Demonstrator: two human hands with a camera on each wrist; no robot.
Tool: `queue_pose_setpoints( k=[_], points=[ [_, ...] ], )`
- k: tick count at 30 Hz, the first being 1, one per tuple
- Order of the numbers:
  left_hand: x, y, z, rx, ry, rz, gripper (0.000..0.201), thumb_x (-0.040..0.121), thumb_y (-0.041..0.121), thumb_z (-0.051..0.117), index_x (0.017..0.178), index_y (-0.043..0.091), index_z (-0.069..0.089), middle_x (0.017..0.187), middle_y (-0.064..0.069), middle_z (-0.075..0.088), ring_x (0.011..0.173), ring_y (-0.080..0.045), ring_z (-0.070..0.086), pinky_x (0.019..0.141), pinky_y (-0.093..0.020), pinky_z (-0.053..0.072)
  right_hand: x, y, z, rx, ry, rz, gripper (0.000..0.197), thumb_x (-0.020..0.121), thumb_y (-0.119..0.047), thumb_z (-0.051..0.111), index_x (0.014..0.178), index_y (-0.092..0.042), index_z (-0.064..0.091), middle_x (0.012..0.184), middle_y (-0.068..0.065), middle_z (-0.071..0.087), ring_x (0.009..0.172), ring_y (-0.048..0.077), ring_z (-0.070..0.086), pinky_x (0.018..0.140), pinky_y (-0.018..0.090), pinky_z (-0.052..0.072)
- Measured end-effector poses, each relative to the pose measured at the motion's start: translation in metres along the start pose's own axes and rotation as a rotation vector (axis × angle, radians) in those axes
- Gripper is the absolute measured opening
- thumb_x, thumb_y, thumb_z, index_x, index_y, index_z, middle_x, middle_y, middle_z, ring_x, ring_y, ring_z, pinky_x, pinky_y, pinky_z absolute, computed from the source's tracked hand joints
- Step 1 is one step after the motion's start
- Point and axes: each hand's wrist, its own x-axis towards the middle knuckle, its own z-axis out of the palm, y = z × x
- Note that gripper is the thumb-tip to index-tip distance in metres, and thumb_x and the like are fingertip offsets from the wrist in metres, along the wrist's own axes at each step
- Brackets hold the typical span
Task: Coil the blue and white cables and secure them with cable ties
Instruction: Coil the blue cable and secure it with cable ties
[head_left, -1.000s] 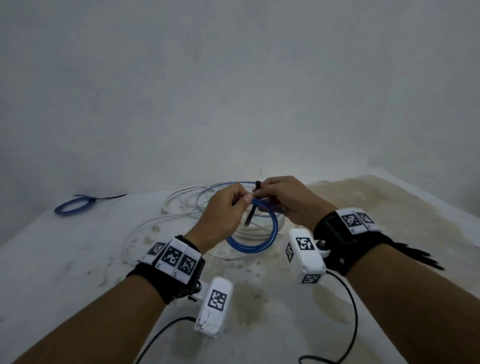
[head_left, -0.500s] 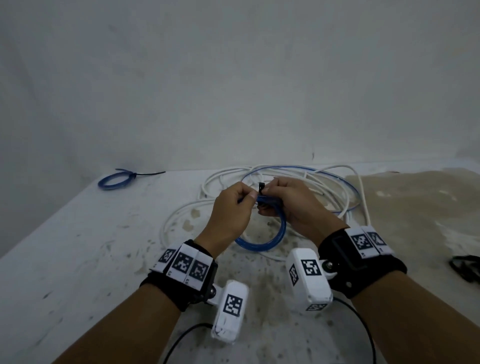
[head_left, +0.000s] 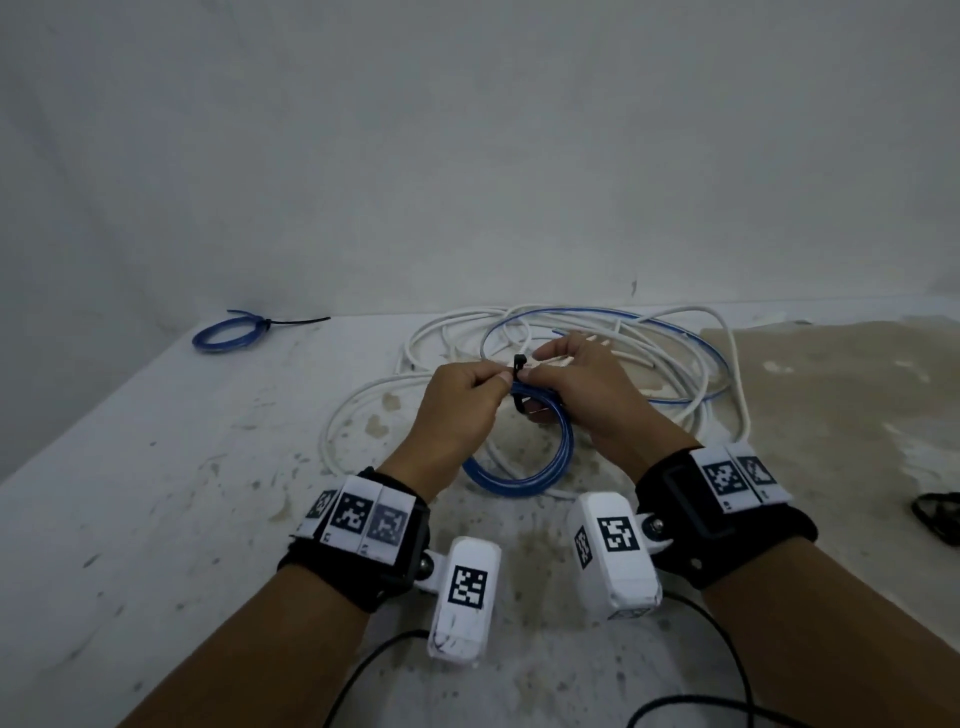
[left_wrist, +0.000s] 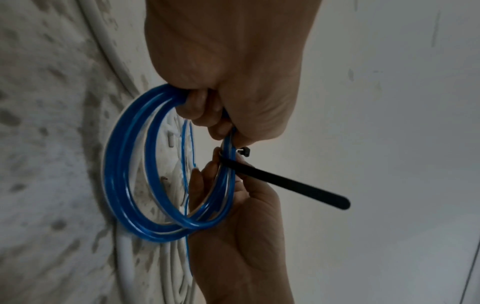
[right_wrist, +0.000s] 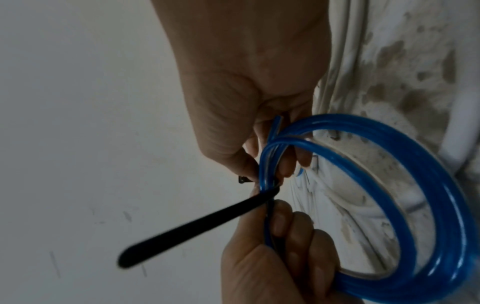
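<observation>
Your left hand (head_left: 457, 400) pinches top of blue coil (head_left: 524, 467), fingers curled round strands. Your right hand (head_left: 582, 400) grips same coil just beside left, fingertips almost touching. Black cable tie (left_wrist: 283, 181) wrapped round strands between both hands, head up at your thumbs, tail sticking out free. Coil hangs below hands, above stained surface (head_left: 182, 493). Loose white cable (head_left: 363, 395) and more blue cable (head_left: 691, 343) sprawl beyond hands. Tied blue coil (head_left: 226, 335) far off to left hand's side.
</observation>
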Motion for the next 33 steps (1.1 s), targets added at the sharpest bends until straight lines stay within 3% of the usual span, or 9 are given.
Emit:
queue_pose_setpoints(
  k=[7,11,15,18,21,24,27,30,33],
  points=[
    [-0.005,-0.003,0.002,0.020,0.011,-0.013,0.023,0.095,0.012,0.056,0.080,0.017,0.072,0.058,0.012,0.058,0.049,0.004,0.049,0.053,-0.014,0.037,-0.003,0.002,0.001,-0.100,0.004,0.003,0.033,0.086,-0.015,0.073,0.111,-0.008,0.052,0.083,0.017,0.073,0.058,0.017,0.067,0.055,0.029,0.057],
    [-0.004,-0.009,0.000,-0.022,0.072,-0.091,0.025,0.094,0.014,0.056,0.083,-0.004,0.070,0.051,0.005,0.045,0.041,-0.005,0.035,0.049,-0.024,0.029,-0.003,0.006,0.006,-0.236,-0.020,-0.054,0.025,0.091,-0.026,0.068,0.105,-0.011,0.054,0.088,0.011,0.074,0.070,0.018,0.071,0.062,0.033,0.059],
    [-0.004,-0.012,-0.002,-0.049,0.112,-0.160,0.024,0.094,0.014,0.056,0.077,0.004,0.070,0.043,0.011,0.042,0.042,-0.007,0.033,0.047,-0.025,0.026,-0.002,0.008,0.009,-0.500,0.010,-0.217,0.005,0.093,-0.023,0.060,0.092,-0.019,0.057,0.087,0.003,0.070,0.081,0.020,0.067,0.070,0.040,0.058],
    [-0.004,-0.014,-0.006,-0.062,0.119,-0.189,0.020,0.091,0.013,0.057,0.075,0.005,0.065,0.049,0.004,0.037,0.044,-0.011,0.029,0.046,-0.024,0.022,-0.008,0.003,0.004,-0.671,-0.142,-0.369,0.027,0.083,-0.002,0.061,0.096,-0.026,0.060,0.105,-0.004,0.063,0.097,0.014,0.060,0.074,0.024,0.045],
    [-0.005,-0.014,-0.009,-0.066,0.110,-0.207,0.016,0.088,0.010,0.055,0.075,0.007,0.063,0.053,0.000,0.033,0.044,-0.011,0.025,0.046,-0.025,0.020,-0.015,-0.002,0.001,-0.793,-0.253,-0.439,0.037,0.077,-0.009,0.072,0.104,-0.033,0.065,0.118,-0.002,0.053,0.108,0.010,0.050,0.082,0.020,0.037],
    [-0.007,-0.011,-0.011,-0.082,0.114,-0.220,0.026,0.087,0.007,0.055,0.061,0.009,0.057,0.046,0.006,0.037,0.040,-0.009,0.028,0.045,-0.024,0.023,-0.017,0.000,0.003,-0.755,-0.189,-0.530,0.020,0.077,-0.029,0.082,0.093,-0.030,0.071,0.119,-0.003,0.056,0.110,0.008,0.052,0.086,0.018,0.036],
    [-0.012,-0.007,-0.008,-0.069,0.075,-0.190,0.020,0.086,0.008,0.057,0.067,0.006,0.063,0.045,0.010,0.041,0.042,-0.007,0.033,0.046,-0.024,0.026,-0.016,0.006,0.007,-0.662,-0.102,-0.576,0.015,0.079,-0.033,0.080,0.085,-0.021,0.075,0.110,-0.004,0.064,0.102,0.007,0.059,0.082,0.014,0.041],
    [-0.015,-0.003,-0.005,-0.006,0.081,-0.103,0.024,0.088,0.017,0.060,0.077,-0.002,0.070,0.058,-0.001,0.050,0.052,-0.012,0.040,0.053,-0.027,0.032,-0.014,0.010,0.007,-0.497,0.090,-0.563,0.018,0.087,-0.028,0.073,0.082,-0.011,0.073,0.084,0.000,0.071,0.082,0.010,0.065,0.072,0.025,0.051],
    [-0.016,-0.001,-0.003,0.046,0.086,-0.024,0.027,0.091,0.021,0.060,0.081,-0.001,0.072,0.065,-0.016,0.054,0.058,-0.015,0.044,0.058,-0.029,0.035,-0.018,0.016,0.007,-0.401,0.223,-0.536,0.014,0.092,-0.021,0.066,0.082,-0.011,0.067,0.076,-0.003,0.069,0.076,0.008,0.064,0.069,0.021,0.050]
  ],
)
